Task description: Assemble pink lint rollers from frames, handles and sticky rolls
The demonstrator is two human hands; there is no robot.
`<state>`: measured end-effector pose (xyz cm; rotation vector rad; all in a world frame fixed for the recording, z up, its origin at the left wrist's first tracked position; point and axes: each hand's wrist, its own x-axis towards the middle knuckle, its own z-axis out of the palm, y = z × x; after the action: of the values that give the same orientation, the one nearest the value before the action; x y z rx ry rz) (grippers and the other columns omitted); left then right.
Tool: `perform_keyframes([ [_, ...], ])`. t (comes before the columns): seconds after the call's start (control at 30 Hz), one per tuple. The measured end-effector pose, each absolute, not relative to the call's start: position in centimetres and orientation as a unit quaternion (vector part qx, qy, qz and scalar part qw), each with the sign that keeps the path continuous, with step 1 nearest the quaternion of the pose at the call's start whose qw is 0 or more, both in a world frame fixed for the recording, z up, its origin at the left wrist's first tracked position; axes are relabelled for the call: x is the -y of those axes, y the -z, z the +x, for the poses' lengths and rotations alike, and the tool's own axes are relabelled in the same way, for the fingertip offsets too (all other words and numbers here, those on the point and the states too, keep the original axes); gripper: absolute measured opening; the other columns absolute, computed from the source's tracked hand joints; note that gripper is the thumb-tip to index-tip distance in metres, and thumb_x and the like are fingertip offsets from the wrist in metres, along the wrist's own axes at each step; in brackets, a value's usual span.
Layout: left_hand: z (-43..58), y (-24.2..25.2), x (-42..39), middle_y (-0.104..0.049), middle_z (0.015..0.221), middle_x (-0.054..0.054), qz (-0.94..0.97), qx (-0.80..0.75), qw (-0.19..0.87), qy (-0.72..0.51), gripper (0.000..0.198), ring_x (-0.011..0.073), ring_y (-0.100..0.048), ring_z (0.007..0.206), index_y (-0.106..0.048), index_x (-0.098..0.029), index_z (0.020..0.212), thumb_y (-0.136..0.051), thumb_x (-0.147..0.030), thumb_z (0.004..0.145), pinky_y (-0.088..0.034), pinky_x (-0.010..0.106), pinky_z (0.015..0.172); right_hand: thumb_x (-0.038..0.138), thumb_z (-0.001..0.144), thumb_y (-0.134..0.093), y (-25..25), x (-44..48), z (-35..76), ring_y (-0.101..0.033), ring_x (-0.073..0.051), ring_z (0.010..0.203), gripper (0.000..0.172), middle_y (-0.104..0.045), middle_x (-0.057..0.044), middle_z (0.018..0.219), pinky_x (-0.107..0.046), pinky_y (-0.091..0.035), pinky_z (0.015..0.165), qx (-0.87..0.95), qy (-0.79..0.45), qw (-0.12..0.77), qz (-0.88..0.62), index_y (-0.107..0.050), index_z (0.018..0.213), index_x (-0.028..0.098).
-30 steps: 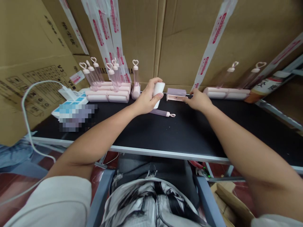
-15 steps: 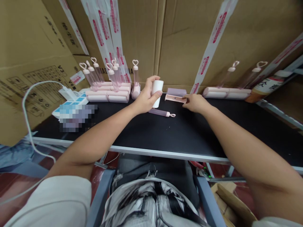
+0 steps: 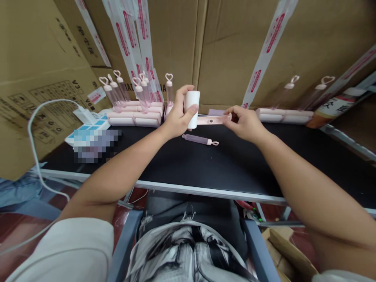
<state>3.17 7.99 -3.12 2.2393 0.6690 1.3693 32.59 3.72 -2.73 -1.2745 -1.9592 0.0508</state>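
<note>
My left hand (image 3: 178,117) is wrapped round a smooth white roll (image 3: 192,107), held nearly upright above the black tabletop (image 3: 182,168). My right hand (image 3: 246,122) pinches the right end of a long pink trough-shaped cover (image 3: 216,120) with a small round hole in its middle. The cover's left end passes behind the roll, and I cannot tell whether the two touch. In front of both hands a translucent purple handle (image 3: 197,139) with a pink loop lies flat. Behind the cover a purple piece (image 3: 216,112) shows only in part.
Assembled pink lint rollers (image 3: 135,117) with upright heart-loop handles stand at the back left, more rollers (image 3: 284,115) at the back right. An orange-and-white bottle (image 3: 336,107) leans at far right. A power strip (image 3: 88,129) with a white plug and cable sits left; cardboard (image 3: 229,51) walls the back.
My right hand has lifted the pink cover off the tabletop and brought it left, behind the white roll. My left hand has raised the roll slightly and shifted it a little left.
</note>
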Motion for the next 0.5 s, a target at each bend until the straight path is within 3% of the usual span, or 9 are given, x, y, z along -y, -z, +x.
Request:
perform_keyframes([
  [0.1,3.0,2.5,-7.6,-0.061,0.133,0.014,0.783,-0.255,0.276,-0.497,0.084,0.0388,-0.077,0.12,-0.015,-0.042,0.17,-0.046,-0.084,0.104,-0.068,0.06,0.09,0.031,0.087,-0.067,2.6,-3.3,32.2,-0.063,-0.022,0.069,0.022,-0.07,-0.003,0.076,-0.036,-0.052,0.073,0.754,-0.013,0.44,-0.487,-0.078,0.104,0.022],
  [0.27,3.4,2.0,-7.1,-0.061,0.131,0.012,0.752,-0.267,0.343,-0.496,0.082,0.0394,-0.077,0.12,-0.01,-0.043,0.169,-0.044,-0.083,0.106,-0.067,0.058,0.087,0.033,0.09,-0.067,2.5,-3.0,31.3,-0.072,-0.027,0.085,0.016,-0.077,-0.009,0.092,-0.042,-0.057,0.081,0.742,0.033,0.486,-0.461,-0.079,0.093,0.023],
  [0.5,4.7,2.2,-5.2,-0.06,0.132,0.011,0.757,-0.27,0.397,-0.444,0.08,0.0339,-0.077,0.109,-0.013,-0.043,0.166,-0.043,-0.084,0.104,-0.067,0.052,0.08,0.041,0.095,-0.071,2.2,-0.5,28.8,-0.066,-0.019,0.053,0.019,-0.072,0.0,0.07,-0.031,-0.05,0.051,0.717,-0.185,0.503,-0.445,-0.077,0.098,0.023],
])
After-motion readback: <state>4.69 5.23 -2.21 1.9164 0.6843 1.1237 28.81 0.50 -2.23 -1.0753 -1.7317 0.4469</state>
